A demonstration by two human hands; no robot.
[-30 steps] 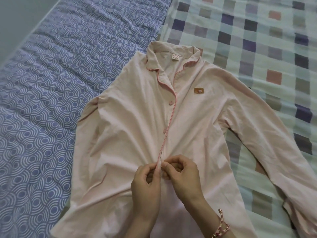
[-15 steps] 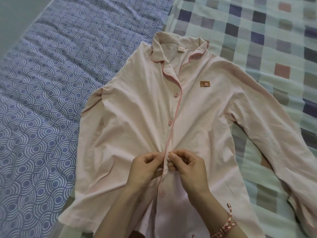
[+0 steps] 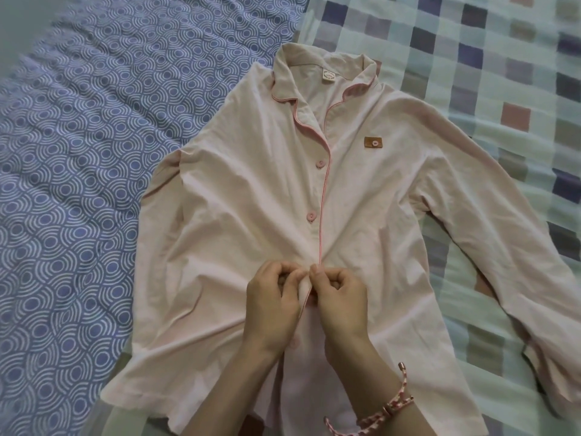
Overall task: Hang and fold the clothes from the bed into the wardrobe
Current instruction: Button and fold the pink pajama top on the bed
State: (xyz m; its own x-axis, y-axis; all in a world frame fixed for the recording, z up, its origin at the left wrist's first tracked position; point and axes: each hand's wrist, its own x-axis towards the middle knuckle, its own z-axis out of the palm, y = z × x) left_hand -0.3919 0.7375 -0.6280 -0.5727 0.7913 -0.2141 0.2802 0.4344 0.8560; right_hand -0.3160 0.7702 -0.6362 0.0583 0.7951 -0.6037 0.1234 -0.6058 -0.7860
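A pale pink pyjama shirt (image 3: 251,190) with pink piping lies face up on the bed, collar at the far end, its right sleeve stretched out and its left sleeve tucked under. Two buttons on the upper front are fastened. My left hand (image 3: 273,306) pinches the left edge of the shirt's front opening near the middle. My right hand (image 3: 341,300) pinches the piped right edge against it. Both hands meet at the third button, which their fingers hide.
A blue quilt (image 3: 78,184) with a white circle pattern covers the left of the bed. A pale green checked sheet (image 3: 487,73) covers the right. A grey strip of floor or wall (image 3: 19,23) shows at the top left corner.
Both hands have stayed at the third button, fingers curling tighter on the two front edges. The view has shifted slightly, so the shirt sits lower and further right in frame.
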